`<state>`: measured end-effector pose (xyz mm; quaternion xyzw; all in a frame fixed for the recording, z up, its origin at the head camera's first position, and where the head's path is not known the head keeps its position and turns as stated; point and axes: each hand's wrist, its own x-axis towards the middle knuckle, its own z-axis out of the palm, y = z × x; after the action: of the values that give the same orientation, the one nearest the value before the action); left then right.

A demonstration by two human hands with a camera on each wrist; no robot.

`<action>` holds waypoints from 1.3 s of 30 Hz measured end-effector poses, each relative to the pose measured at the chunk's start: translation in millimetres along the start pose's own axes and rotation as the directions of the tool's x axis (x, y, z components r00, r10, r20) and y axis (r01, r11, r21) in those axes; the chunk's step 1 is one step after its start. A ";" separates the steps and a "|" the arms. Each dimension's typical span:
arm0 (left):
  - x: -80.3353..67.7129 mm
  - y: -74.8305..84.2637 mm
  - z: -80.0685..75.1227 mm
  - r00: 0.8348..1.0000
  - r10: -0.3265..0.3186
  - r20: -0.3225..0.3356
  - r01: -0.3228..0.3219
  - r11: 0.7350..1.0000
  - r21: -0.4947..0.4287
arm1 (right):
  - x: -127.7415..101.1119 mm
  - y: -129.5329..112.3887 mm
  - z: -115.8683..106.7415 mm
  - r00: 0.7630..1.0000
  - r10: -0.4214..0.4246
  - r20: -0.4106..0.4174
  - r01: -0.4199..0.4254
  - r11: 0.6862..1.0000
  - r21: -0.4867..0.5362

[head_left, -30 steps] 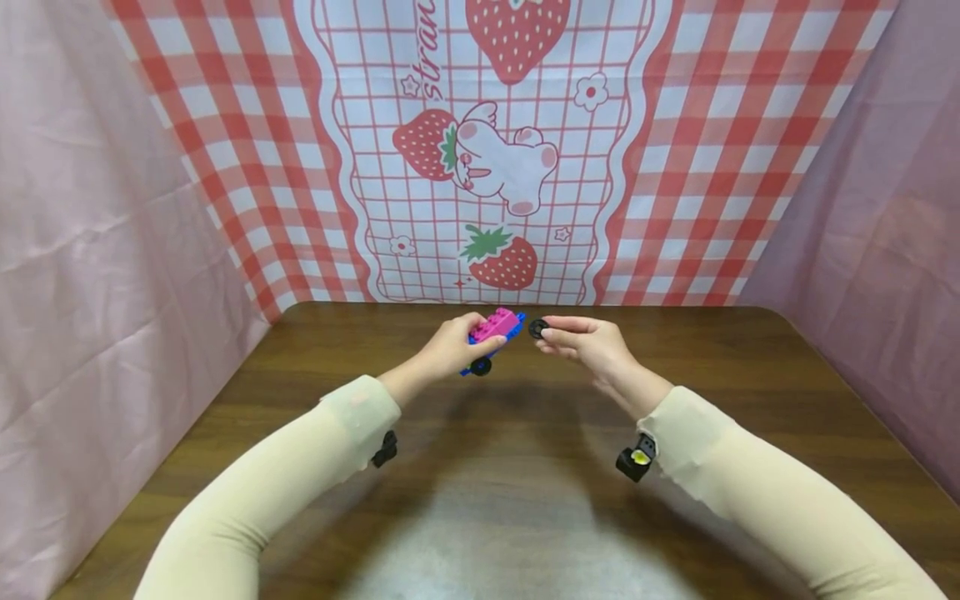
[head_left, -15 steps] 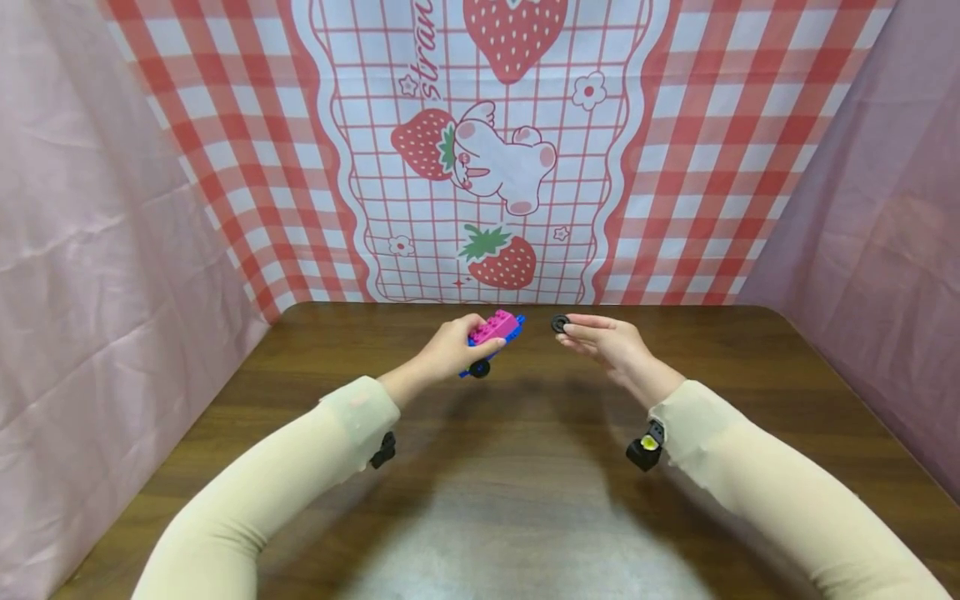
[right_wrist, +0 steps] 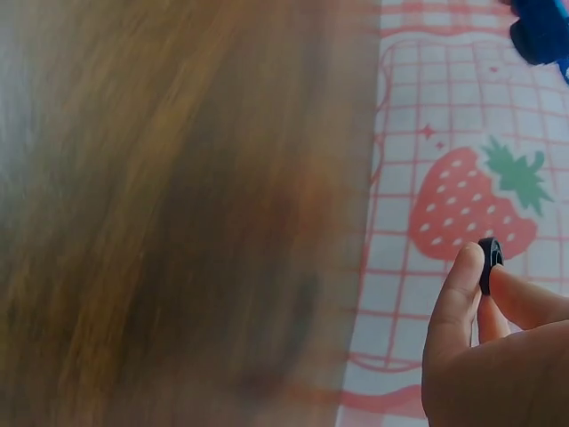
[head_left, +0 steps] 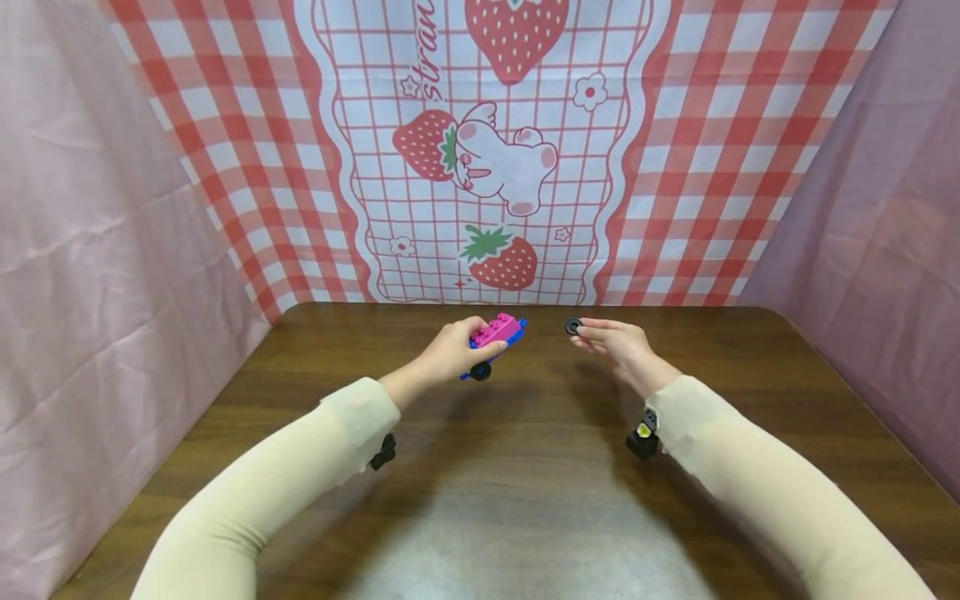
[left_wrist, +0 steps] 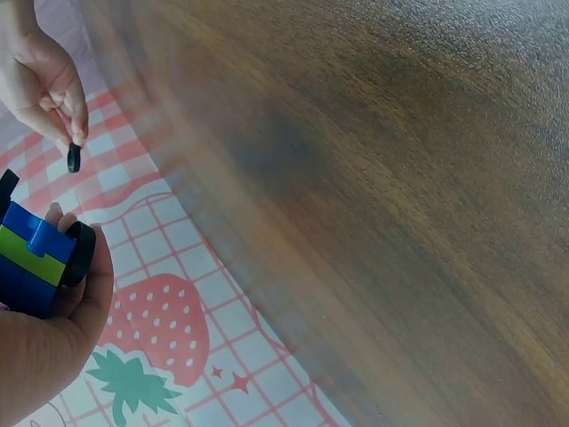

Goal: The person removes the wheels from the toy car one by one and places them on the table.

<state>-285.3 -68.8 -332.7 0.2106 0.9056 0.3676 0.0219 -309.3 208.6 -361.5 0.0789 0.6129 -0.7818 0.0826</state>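
A toy car of building blocks (head_left: pixel 497 332), pink on top and blue below, is gripped in my left hand (head_left: pixel 448 354) above the table. A black wheel (head_left: pixel 481 371) sits on its near side. In the left wrist view the blue and lime-green base (left_wrist: pixel 32 253) shows, with a black wheel (left_wrist: pixel 80 253) by my fingers. My right hand (head_left: pixel 622 350) pinches a loose black wheel (head_left: pixel 573 327) between thumb and fingertips, apart from the car and to its right. The right wrist view shows that wheel (right_wrist: pixel 490 264) edge-on.
Both hands are over the far part of a brown wooden table (head_left: pixel 495 500). Behind it hangs a red-and-white checked cloth (head_left: pixel 705 167) with strawberries. Pink curtains (head_left: pixel 112 250) stand on both sides.
My right hand has moved to the right with the loose wheel, widening the gap from the car. The wheel has turned a little. My left hand has hardly moved.
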 end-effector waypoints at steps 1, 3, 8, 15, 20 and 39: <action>-0.1 -0.2 0.0 1.000 0.001 -0.001 -0.001 1.000 0.000 | 2.5 0.8 -1.0 1.000 0.003 -0.005 -0.003 1.000 -0.002; -0.1 -0.3 -0.1 1.000 0.003 -0.001 -0.003 1.000 -0.001 | 7.2 2.4 -2.5 1.000 0.011 -0.016 -0.011 1.000 -0.017; 0.2 -1.3 -0.4 1.000 0.004 0.005 -0.004 1.000 0.001 | 18.8 5.8 -6.7 0.999 0.041 -0.002 -0.041 0.998 -0.042; 1.0 -1.5 -2.9 1.000 0.002 0.004 -0.002 1.000 -0.016 | 32.2 8.1 -11.6 0.995 0.092 0.025 -0.091 0.995 -0.029; 1.8 -1.0 -2.8 1.000 0.010 0.013 -0.010 1.000 -0.004 | 40.2 12.7 -16.2 0.993 0.116 -0.013 -0.116 0.992 -0.045; 0.4 0.2 -1.4 1.000 0.026 0.007 -0.026 1.000 0.014 | 51.6 13.7 -18.2 0.972 0.163 -0.168 -0.198 0.956 -0.217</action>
<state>-285.8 -69.5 -331.5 0.2237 0.9052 0.3607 0.0190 -356.0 221.4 -390.3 0.1825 0.6947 -0.6859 0.1166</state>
